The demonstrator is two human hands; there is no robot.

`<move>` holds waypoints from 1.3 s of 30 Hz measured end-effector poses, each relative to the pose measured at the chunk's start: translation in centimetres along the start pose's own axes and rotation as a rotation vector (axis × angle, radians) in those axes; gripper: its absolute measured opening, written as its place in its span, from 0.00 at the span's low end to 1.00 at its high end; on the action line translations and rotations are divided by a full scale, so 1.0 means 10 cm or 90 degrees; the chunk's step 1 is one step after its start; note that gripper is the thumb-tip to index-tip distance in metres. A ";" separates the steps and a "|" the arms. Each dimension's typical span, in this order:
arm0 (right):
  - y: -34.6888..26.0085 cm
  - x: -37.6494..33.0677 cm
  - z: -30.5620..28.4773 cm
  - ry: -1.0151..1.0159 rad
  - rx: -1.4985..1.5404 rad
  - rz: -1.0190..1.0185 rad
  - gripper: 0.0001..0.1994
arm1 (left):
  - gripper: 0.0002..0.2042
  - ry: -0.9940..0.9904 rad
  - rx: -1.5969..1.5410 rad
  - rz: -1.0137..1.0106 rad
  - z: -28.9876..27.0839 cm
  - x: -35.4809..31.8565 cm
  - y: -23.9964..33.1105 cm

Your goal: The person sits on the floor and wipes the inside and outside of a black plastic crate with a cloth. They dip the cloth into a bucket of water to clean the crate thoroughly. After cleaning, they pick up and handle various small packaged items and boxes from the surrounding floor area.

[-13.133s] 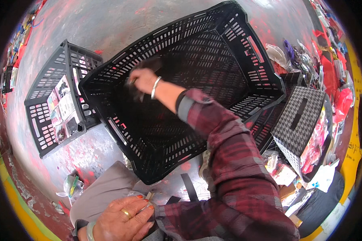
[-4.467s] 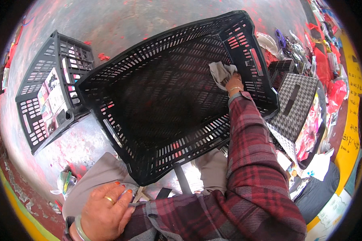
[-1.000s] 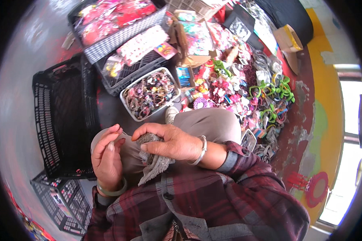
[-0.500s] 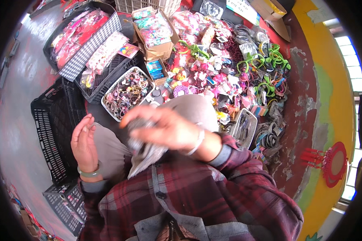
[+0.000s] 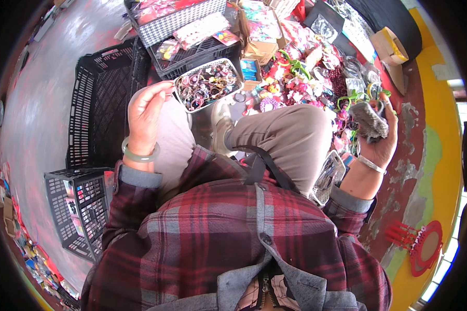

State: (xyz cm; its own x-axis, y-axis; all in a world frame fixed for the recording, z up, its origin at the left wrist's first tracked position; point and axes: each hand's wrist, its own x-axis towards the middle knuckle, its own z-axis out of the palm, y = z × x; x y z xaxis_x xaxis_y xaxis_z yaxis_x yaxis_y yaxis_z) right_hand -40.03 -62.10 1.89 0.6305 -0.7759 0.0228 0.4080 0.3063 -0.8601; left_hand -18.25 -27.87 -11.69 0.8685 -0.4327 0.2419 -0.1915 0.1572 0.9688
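Bunched in the half-curled right hand point(image 5: 384, 147), the grey cloth point(image 5: 369, 122) sits at the palm's inner side, its longer axis slanting across — well apart from the left hand point(image 5: 145, 114), loosely open, seemingly empty.

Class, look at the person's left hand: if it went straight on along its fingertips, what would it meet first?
Probably the white basket of small looped items: in the picture its rim lies just ahead of the left hand. Depth is unclear, so it might pass above.
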 end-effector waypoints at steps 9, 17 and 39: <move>0.57 -0.01 0.51 -0.036 -0.079 0.119 0.14 | 0.11 0.030 -0.052 0.006 -0.17 -0.05 0.03; 0.58 -0.07 0.44 -0.023 -0.168 0.165 0.14 | 0.11 0.028 -0.256 -0.013 -0.14 0.05 -0.07; 0.61 -0.37 0.38 -0.041 -0.166 0.163 0.12 | 0.09 0.022 -0.335 -0.016 -0.09 0.03 -0.10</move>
State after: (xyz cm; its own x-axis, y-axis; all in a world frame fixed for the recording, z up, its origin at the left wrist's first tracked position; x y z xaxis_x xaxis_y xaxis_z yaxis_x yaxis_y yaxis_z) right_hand -37.39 -55.29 -1.47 0.7339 -0.6536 -0.1852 0.0552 0.3290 -0.9427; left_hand -17.42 -27.37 -12.59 0.8865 -0.4131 0.2086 0.0768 0.5758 0.8140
